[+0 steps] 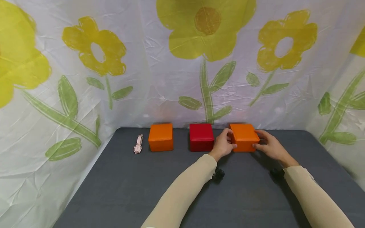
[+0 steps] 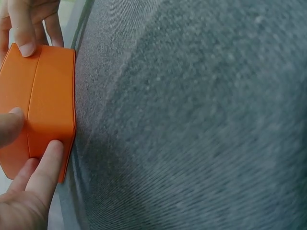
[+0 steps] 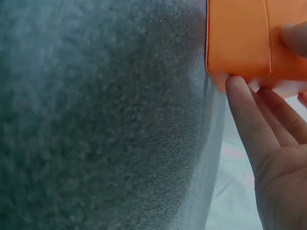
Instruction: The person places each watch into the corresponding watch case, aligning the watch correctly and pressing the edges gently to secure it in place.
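Both hands are at an orange box point(image 1: 244, 136) with a lid seam, on the right part of the grey table at the back. My left hand point(image 1: 222, 145) grips its left side, thumb at the front face and fingers along the side. From the other side my right hand point(image 1: 272, 146) holds it, with the thumb at the front right corner. In the left wrist view, the seam of the orange box point(image 2: 53, 96) shows between lid and base, and the lid looks closed. The right wrist view shows fingertips point(image 3: 236, 85) against the side of the box.
A red box point(image 1: 201, 137) stands just left of my left hand. Further left are a second orange box point(image 1: 161, 137) and a pink wristwatch point(image 1: 138, 145) lying on the grey table point(image 1: 119, 190). Behind the table hangs a white cloth point(image 1: 159, 79) with yellow flowers.
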`<state>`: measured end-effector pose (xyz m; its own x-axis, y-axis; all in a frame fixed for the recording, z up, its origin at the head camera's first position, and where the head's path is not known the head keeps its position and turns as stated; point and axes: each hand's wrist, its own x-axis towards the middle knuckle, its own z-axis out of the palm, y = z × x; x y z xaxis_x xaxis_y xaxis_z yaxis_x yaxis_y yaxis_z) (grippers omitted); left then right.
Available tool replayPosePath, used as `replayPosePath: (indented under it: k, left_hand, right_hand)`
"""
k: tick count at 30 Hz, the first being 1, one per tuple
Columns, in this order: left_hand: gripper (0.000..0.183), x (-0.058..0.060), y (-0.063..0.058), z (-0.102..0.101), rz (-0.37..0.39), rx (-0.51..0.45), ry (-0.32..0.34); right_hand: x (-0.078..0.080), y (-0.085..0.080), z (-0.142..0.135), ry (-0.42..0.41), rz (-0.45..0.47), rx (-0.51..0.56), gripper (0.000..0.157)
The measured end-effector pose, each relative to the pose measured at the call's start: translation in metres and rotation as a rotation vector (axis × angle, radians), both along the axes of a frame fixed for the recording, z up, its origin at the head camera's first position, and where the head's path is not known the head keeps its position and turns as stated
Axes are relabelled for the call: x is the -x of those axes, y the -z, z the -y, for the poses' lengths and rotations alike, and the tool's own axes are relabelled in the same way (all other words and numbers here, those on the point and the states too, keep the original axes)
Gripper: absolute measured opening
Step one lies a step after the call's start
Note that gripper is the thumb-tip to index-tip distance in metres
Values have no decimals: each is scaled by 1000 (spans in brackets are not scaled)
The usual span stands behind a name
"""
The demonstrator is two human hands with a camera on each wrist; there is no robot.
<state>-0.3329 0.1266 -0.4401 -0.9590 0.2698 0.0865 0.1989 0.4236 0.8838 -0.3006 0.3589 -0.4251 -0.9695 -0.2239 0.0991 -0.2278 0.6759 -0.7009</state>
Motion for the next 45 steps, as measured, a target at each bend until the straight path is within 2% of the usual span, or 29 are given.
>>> replayPosePath:
  k: [6, 11, 16, 21, 27, 33, 39, 45]
  left_hand:
    - [50, 4, -3, 2, -19, 10, 4]
    - [50, 3, -4, 2, -20, 34, -3]
    - [50, -1, -8, 2, -12, 32, 3]
    - [50, -7, -14, 11, 19, -26, 65]
    - [47, -19, -22, 34, 1, -72, 141]
    - [34, -37, -31, 62, -26, -11, 243]
    - [29, -49, -36, 91, -91, 101, 292]
    - [34, -56, -38, 121, -154, 157, 290]
  right_hand:
    - [4, 1, 2, 4, 9, 5, 75]
    - [3, 1, 4, 7, 15, -8, 75]
    - [-4, -1, 4, 19, -7, -25, 73]
    - [-18, -5, 5, 43, -24, -35, 70]
    - [-37, -12, 15, 94, -70, -81, 63]
    - [-51, -24, 34, 125, -111, -139, 53]
    - [-55, -33, 67, 60, -146, -137, 48]
    - [-55, -38, 102, -19, -145, -166, 48]
